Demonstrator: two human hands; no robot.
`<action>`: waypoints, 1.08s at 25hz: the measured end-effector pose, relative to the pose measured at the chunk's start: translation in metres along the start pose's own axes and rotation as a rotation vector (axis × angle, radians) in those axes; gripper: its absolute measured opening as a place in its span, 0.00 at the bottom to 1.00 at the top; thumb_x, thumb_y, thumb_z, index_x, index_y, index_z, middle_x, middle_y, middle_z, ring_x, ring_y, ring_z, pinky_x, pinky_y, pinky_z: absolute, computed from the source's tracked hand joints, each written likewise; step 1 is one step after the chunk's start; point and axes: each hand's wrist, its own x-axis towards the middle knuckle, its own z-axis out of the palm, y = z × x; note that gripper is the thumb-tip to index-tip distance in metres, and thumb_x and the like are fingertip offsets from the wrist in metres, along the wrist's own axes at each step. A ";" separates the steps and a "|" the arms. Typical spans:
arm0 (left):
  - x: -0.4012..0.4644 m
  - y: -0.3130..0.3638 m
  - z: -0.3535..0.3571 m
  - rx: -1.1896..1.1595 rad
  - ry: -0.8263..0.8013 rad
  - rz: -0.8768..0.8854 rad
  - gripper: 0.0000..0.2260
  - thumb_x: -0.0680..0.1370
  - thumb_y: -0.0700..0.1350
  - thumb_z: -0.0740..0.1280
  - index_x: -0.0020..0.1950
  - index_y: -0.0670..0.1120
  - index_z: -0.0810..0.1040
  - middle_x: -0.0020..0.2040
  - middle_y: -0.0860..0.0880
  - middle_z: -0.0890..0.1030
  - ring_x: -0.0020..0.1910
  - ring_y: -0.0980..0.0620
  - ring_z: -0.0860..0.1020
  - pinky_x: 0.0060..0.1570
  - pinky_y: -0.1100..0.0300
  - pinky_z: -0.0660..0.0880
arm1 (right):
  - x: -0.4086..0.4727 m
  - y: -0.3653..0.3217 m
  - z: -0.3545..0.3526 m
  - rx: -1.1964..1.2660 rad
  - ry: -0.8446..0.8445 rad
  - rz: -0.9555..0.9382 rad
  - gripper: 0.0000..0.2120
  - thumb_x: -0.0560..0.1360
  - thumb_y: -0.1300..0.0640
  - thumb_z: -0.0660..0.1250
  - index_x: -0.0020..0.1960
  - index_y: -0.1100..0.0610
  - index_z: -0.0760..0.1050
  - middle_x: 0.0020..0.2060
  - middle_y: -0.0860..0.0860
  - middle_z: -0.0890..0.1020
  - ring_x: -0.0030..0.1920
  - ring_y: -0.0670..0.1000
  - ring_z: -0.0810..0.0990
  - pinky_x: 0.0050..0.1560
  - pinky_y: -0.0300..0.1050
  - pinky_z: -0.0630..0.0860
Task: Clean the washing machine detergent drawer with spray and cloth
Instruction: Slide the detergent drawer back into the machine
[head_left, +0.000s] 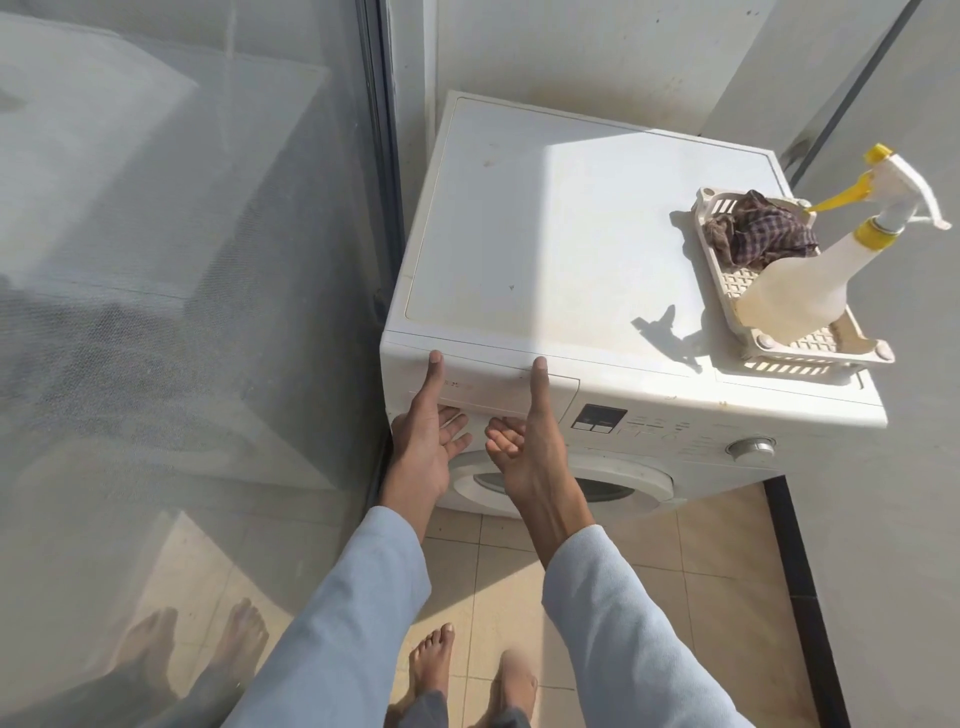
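Observation:
The white washing machine (571, 249) stands in a corner. Its detergent drawer (498, 387) sits closed at the top left of the front panel. My left hand (423, 436) grips the drawer's left part, thumb up on the top edge, fingers curled under its lower lip. My right hand (530, 441) grips the same drawer further right, thumb up, fingers curled under. A translucent spray bottle (800, 291) with a white and yellow trigger head leans in a beige plastic basket (810, 353) on the machine's right top. A dark checked cloth (763, 234) lies bunched in that basket.
A glass sliding door (182, 312) with a dark frame runs close along the machine's left side. White walls stand behind and to the right. The control panel has a display (600, 418) and a dial (750, 449). My bare feet (467, 675) stand on beige floor tiles.

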 end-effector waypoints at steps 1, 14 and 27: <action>0.001 0.001 0.001 -0.010 -0.009 -0.009 0.27 0.71 0.65 0.75 0.61 0.48 0.75 0.64 0.39 0.81 0.62 0.41 0.81 0.63 0.44 0.77 | 0.003 -0.002 0.002 0.027 -0.029 0.007 0.48 0.61 0.27 0.76 0.64 0.65 0.76 0.49 0.57 0.78 0.42 0.52 0.77 0.45 0.46 0.76; 0.006 -0.001 -0.002 -0.166 -0.074 0.017 0.43 0.60 0.62 0.80 0.71 0.46 0.75 0.61 0.41 0.85 0.59 0.42 0.84 0.61 0.47 0.81 | 0.009 0.009 0.006 0.176 -0.086 -0.041 0.40 0.65 0.35 0.78 0.65 0.61 0.75 0.55 0.61 0.84 0.54 0.58 0.85 0.59 0.51 0.82; -0.068 -0.049 -0.057 -0.151 -0.061 0.002 0.43 0.63 0.61 0.77 0.74 0.45 0.73 0.63 0.41 0.82 0.61 0.43 0.82 0.51 0.51 0.81 | -0.053 0.064 -0.054 0.106 -0.139 -0.018 0.36 0.70 0.36 0.74 0.67 0.60 0.74 0.60 0.62 0.81 0.60 0.59 0.83 0.66 0.54 0.78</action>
